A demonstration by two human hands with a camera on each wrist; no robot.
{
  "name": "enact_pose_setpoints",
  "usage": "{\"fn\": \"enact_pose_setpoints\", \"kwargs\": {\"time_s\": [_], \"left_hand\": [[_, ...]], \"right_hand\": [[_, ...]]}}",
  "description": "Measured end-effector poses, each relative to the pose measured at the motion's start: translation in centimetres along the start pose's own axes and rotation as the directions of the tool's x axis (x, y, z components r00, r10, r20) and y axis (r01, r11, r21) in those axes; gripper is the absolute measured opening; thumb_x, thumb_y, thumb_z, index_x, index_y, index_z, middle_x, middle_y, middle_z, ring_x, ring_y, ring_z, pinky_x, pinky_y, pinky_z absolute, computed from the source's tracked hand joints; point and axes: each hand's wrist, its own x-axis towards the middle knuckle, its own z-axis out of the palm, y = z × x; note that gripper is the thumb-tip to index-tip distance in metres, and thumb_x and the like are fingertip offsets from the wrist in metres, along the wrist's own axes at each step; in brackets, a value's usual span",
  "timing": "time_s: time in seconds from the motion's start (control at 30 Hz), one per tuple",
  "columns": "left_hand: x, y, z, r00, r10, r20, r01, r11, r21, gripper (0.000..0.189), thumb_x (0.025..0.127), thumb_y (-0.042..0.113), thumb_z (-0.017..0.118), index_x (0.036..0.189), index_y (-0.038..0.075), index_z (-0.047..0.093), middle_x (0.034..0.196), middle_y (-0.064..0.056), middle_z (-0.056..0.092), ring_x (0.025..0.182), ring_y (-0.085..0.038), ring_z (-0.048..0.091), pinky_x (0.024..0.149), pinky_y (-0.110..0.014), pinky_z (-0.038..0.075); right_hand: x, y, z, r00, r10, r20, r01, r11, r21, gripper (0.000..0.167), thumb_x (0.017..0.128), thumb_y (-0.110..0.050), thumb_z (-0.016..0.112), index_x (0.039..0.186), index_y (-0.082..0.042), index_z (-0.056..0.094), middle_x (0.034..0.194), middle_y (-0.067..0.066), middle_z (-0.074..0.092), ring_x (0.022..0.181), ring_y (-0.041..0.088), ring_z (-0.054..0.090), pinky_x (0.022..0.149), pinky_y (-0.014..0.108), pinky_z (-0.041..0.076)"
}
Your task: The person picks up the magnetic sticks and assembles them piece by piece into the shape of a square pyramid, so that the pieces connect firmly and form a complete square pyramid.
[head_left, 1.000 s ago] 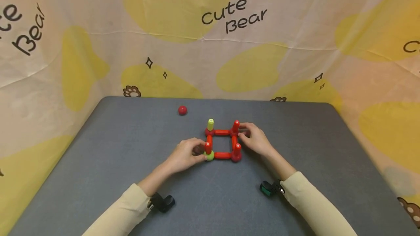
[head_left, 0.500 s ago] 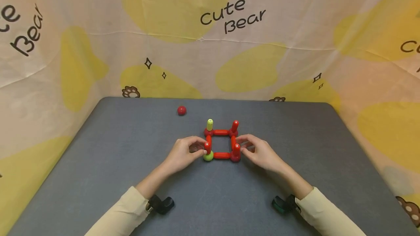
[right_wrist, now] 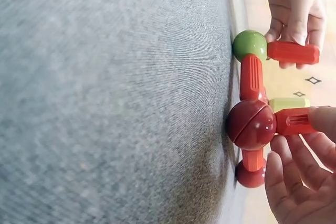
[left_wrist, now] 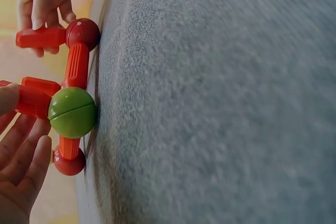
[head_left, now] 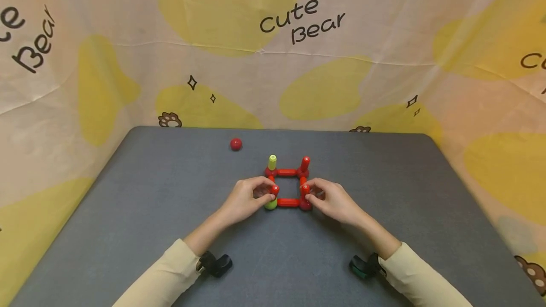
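Note:
A square frame of red rods and balls lies on the table, with a short rod standing up from each corner. My left hand pinches the upright red rod on the green ball at the near left corner. At the near right corner, my right hand pinches another red rod, set in a dark red ball. Both pinched rods lean slightly inward in the head view. Behind them stand a yellow-green rod at far left and a red rod at far right.
A loose red ball rests near the back edge of the grey table, left of the frame. A printed cloth hangs behind the table and along its sides. Each wrist carries a black camera.
My right hand has left the far right corner and come forward to grip the near right rod. My left hand has shifted slightly right, and the near left rod now tilts inward.

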Motion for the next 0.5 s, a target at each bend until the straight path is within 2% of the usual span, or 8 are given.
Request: {"fn": "enact_pose_setpoints", "kwargs": {"time_s": [0.3, 0.5], "left_hand": [[0.9, -0.1, 0.6, 0.999, -0.036, 0.013, 0.035, 0.999, 0.011, 0.020, 0.079, 0.013, 0.073, 0.097, 0.012, 0.067, 0.077, 0.003, 0.065, 0.062, -0.007, 0.059, 0.058, -0.020, 0.049], [1.5, -0.3, 1.0, 0.999, -0.047, 0.016, 0.046, 0.999, 0.019, 0.019, 0.079, 0.015, 0.072, 0.097, 0.012, 0.067, 0.078, 0.003, 0.064, 0.064, -0.005, 0.059, 0.061, -0.018, 0.050]], "right_hand": [[0.9, -0.1, 0.4, 1.000, -0.003, -0.001, 0.003, 1.000, -0.014, 0.019, 0.084, -0.012, 0.065, 0.103, -0.009, 0.063, 0.092, -0.001, 0.063, 0.081, 0.010, 0.060, 0.072, 0.026, 0.052], [1.5, -0.1, 0.7, 1.000, -0.004, 0.007, 0.004, 1.000, -0.011, 0.021, 0.084, -0.012, 0.065, 0.105, -0.007, 0.063, 0.087, -0.001, 0.062, 0.076, 0.009, 0.057, 0.070, 0.026, 0.052]]}}
